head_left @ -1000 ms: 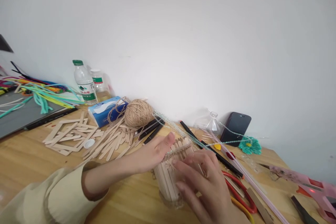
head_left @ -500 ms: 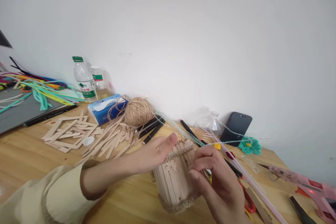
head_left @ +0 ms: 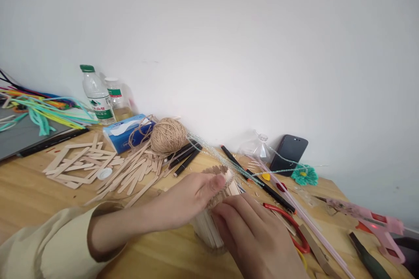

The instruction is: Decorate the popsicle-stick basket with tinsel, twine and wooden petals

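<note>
Wooden cup point(head_left: 207, 229) clasped in left hand point(head_left: 191, 194), thumb uppermost; right hand point(head_left: 253, 229) curled, grip unclear.

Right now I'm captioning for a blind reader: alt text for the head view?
The left hand holds a container clad in pale wooden sticks, right hand at its front. The tan wooden table bears a brown twine ball and loose wooden sticks; at right, a pink glue gun.
</note>
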`<state>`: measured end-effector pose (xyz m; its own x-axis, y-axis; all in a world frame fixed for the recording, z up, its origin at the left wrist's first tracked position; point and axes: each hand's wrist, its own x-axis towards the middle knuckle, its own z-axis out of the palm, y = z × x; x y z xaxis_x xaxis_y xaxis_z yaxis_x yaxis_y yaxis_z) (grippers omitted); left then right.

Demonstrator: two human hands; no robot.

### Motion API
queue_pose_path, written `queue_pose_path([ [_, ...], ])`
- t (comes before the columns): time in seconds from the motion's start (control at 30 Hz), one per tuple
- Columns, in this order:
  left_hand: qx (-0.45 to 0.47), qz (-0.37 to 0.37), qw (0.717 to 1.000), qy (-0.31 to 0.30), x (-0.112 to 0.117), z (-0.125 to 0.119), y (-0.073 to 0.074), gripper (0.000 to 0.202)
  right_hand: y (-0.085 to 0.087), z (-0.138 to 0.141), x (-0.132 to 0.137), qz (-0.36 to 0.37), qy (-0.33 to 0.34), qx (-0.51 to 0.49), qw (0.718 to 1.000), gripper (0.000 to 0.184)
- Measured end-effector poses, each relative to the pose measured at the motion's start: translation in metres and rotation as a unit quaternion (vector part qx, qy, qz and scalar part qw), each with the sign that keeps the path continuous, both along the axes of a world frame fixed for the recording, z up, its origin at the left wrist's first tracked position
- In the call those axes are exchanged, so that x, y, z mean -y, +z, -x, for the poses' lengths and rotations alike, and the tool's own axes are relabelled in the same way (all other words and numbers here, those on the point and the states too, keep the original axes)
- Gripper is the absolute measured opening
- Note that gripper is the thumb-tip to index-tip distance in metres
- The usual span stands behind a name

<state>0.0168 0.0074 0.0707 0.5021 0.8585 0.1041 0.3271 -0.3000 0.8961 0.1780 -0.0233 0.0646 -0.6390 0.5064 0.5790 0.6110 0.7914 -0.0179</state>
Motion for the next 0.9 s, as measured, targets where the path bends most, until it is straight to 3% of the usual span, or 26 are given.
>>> queue_pose_path([
  [0.23, -0.009, 0.019, 0.999, 0.036, 0.008, -0.002, 0.0, 0.056, 0.006, 0.006, 0.01, -0.05, -0.031, 0.059, 0.997, 0.031],
  [0.33, -0.002, 0.031, 0.999, 0.039, 0.007, -0.002, 0.0, 0.058, 0.008, 0.006, 0.003, -0.054, -0.041, 0.02, 0.997, 0.029],
  [0.47, 0.015, 0.055, 0.998, 0.023, 0.006, -0.001, 0.001, 0.06, 0.016, -0.012, -0.014, -0.097, -0.127, -0.072, 0.985, 0.016],
  [0.63, 0.016, 0.074, 0.997, 0.023, 0.002, 0.001, -0.002, 0.061, 0.032, -0.043, -0.03, 0.053, -0.224, -0.247, 0.941, 0.01],
  [0.73, 0.006, 0.066, 0.997, 0.042, -0.001, 0.003, -0.005, 0.06, 0.036, -0.053, -0.035, 0.121, -0.197, -0.325, 0.917, 0.011],
  [0.9, 0.02, 0.043, 0.999, 0.004, -0.011, 0.007, -0.009, 0.059, 0.033, -0.059, -0.044, 0.177, -0.144, -0.361, 0.904, 0.007],
])
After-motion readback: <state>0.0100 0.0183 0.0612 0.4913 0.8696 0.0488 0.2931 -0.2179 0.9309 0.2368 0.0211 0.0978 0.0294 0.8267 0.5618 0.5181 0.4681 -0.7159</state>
